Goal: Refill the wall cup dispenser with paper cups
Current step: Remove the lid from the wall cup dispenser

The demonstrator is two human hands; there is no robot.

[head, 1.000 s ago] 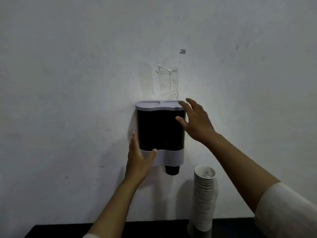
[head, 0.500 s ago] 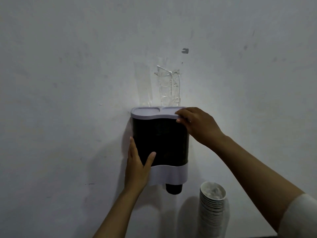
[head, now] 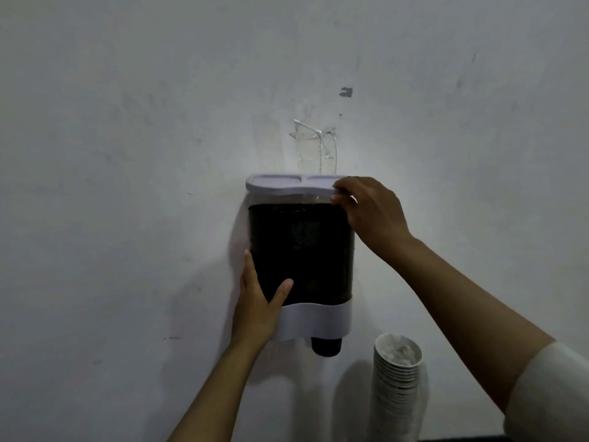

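Note:
A dark cup dispenser (head: 306, 250) with a white band at its base hangs on the wall. Its pale lid (head: 287, 184) sits slightly raised, with a clear gap under it. My right hand (head: 369, 212) pinches the lid's right corner between thumb and fingers. My left hand (head: 258, 307) presses against the dispenser's lower left side, thumb across the dark front. A dark cup (head: 326, 346) pokes out of the bottom. A tall stack of white paper cups (head: 398, 378) stands below right, untouched.
Crumpled clear tape (head: 315, 148) sticks to the white wall just above the lid. A small dark mark (head: 346, 92) sits higher up. A dark surface edge (head: 462, 439) shows at the bottom right under the cup stack.
My right hand went from hovering open beside the dispenser to gripping the lid's right corner, and the lid has lifted a little. The view has moved closer and upward.

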